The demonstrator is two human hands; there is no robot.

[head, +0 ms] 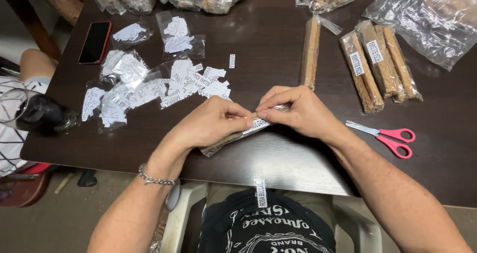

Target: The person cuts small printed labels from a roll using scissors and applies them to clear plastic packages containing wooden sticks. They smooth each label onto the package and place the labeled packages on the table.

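Note:
My left hand (211, 124) and my right hand (300, 111) meet over the front middle of a dark wooden table (268, 49). Together they hold a long thin bundle of brown sticks in a clear plastic sleeve (218, 146), which lies slanted under both hands. A small white paper label (256, 125) sits on the sleeve between my thumbs, and the fingertips of both hands pinch at it. A metal chain bracelet (155, 178) circles my left wrist.
Red-handled scissors (390, 136) lie right of my right hand. Wrapped stick bundles (380, 64) and one single bundle (310, 51) lie further back. Piles of cut white labels (191, 81), some in clear bags, fill the left. A phone (95, 42) lies far left. Another label (260, 193) hangs off the table's front edge.

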